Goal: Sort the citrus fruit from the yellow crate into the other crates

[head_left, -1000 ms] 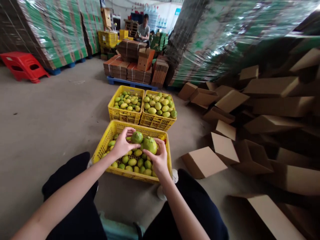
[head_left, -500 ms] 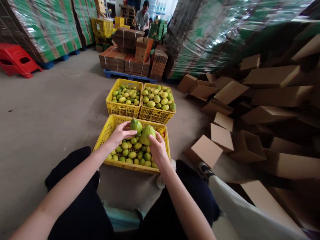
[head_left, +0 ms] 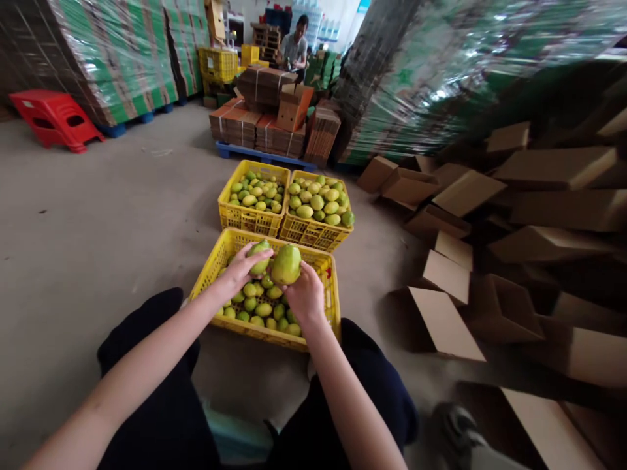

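My left hand point(head_left: 243, 266) is closed round a green lemon point(head_left: 259, 256), its fingers across the fruit. My right hand point(head_left: 306, 290) grips a second, yellow-green lemon point(head_left: 286, 264) from the right and below. Both fruits are held side by side, close together, above a yellow plastic crate point(head_left: 321, 260). Green and yellowish lemons point(head_left: 263, 309) lie in the lower part of that crate, partly hidden by my hands and forearms.
Behind stand two fuller yellow crates, one on the left point(head_left: 249, 222) and one on the right point(head_left: 313, 236). Cardboard boxes point(head_left: 445, 274) are heaped at the right. Farther back are flattened cartons point(head_left: 235, 124), a red stool point(head_left: 56, 117) and a person point(head_left: 294, 49).
The right-hand lemon has turned in the fingers, and the left hand now covers more of its fruit. The view has shifted slightly. At right, another person's foot has moved nearer the bottom edge.
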A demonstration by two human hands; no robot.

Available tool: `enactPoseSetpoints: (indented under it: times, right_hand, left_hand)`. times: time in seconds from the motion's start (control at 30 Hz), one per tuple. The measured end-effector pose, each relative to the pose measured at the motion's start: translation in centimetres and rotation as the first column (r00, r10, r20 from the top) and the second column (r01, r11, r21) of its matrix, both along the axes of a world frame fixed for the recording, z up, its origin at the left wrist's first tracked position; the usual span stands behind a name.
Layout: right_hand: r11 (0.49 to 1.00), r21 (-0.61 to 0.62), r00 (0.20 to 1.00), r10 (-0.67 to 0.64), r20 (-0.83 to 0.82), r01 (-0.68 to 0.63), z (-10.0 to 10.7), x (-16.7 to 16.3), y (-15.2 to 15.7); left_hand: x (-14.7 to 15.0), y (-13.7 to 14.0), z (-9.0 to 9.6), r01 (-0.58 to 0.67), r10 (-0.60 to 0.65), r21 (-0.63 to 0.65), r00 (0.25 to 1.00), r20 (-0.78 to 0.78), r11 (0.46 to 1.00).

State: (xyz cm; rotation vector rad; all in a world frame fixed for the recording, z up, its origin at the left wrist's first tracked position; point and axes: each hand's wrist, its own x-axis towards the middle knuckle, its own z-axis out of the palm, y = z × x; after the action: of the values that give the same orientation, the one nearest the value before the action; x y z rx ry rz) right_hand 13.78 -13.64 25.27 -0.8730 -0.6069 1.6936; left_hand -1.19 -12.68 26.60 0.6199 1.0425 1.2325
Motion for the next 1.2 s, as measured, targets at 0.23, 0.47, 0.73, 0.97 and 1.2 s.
enactPoseSetpoints:
  times: [0.23, 0.47, 0.73, 0.97, 1.2]
  right_hand:
    - [0.999, 0.038, 0.995, 0.016, 0.103, -0.02, -0.4, 1.2, -0.2]
    - [0.981, -0.141, 0.991, -0.133, 0.032, 0.136, -0.3, 1.1, -0.3]
    - [0.997, -0.08, 1.0, 0.001, -0.024, -0.003, -1.1, 1.3, 0.3]
    - [0.99, -0.136, 0.999, 0.039, 0.034, -0.034, -1.2, 0.6, 0.1]
    - [0.989, -0.122, 0.996, 0.085, 0.029, -0.081, -0.5, 0.0, -0.5]
  left_hand:
    - [0.4, -0.7, 0.4, 0.08, -0.076, -0.027, 0.99, 0.12, 0.996]
    - [1.1, -0.1, -0.5, -0.016, 0.039, -0.122, 0.982, 0.186, 0.992]
    - [0.8, 0.7, -1.6, -0.037, 0.068, -0.095, 0.937, 0.343, 0.995]
    - [1.1, -0.2, -0.4, -0.107, 0.171, -0.236, 0.947, 0.27, 0.966]
    - [1.1, -0.8, 0.6, -0.066, 0.154, -0.345, 0.96, 0.234, 0.936]
